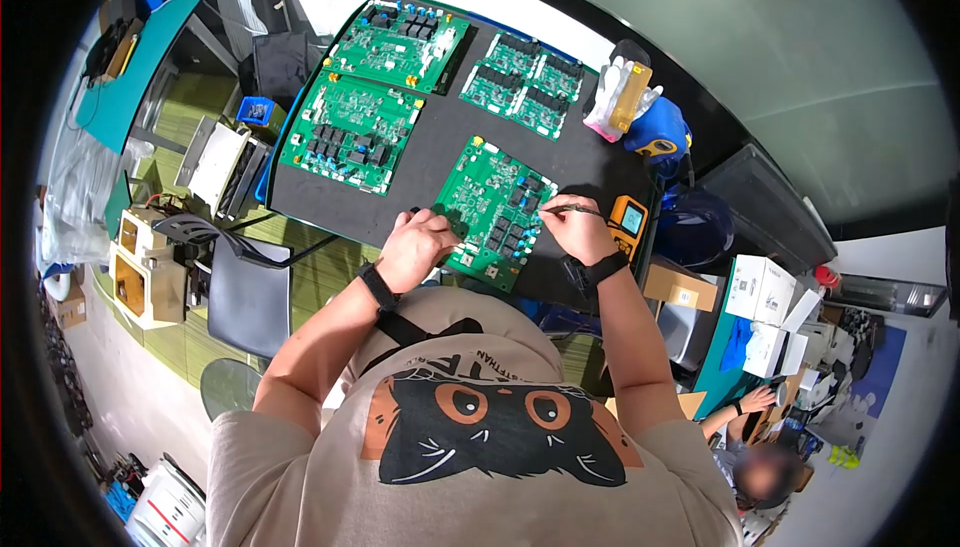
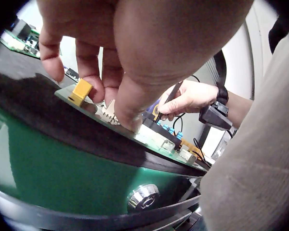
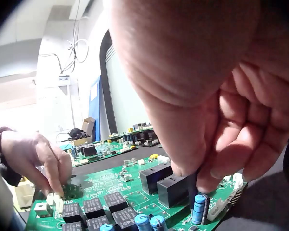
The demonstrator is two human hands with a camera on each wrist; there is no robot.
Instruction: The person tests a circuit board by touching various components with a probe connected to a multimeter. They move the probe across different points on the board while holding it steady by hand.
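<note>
A green circuit board [image 1: 470, 187] lies on the dark mat in front of the person. My left hand [image 1: 420, 247] grips its left edge, thumb and fingers beside the white connectors [image 3: 54, 202] in the right wrist view. My right hand [image 1: 582, 234], over the right side, holds a slim black tweezers-like tool [image 2: 169, 100], pointing down at the board. In the right wrist view the right fingertips are close to two black relays [image 3: 173, 190] and a blue capacitor [image 3: 198, 210]. More black relays [image 3: 114, 202] stand in rows nearby. The tool's tip is mostly hidden.
Two large green boards [image 1: 350, 132] lie at the left of the mat, and several smaller boards [image 1: 525, 85] at the back. An orange meter [image 1: 628, 222] sits beside the right hand. A blue device [image 1: 660, 132] stands behind it. Another person [image 1: 765, 472] is at the far right.
</note>
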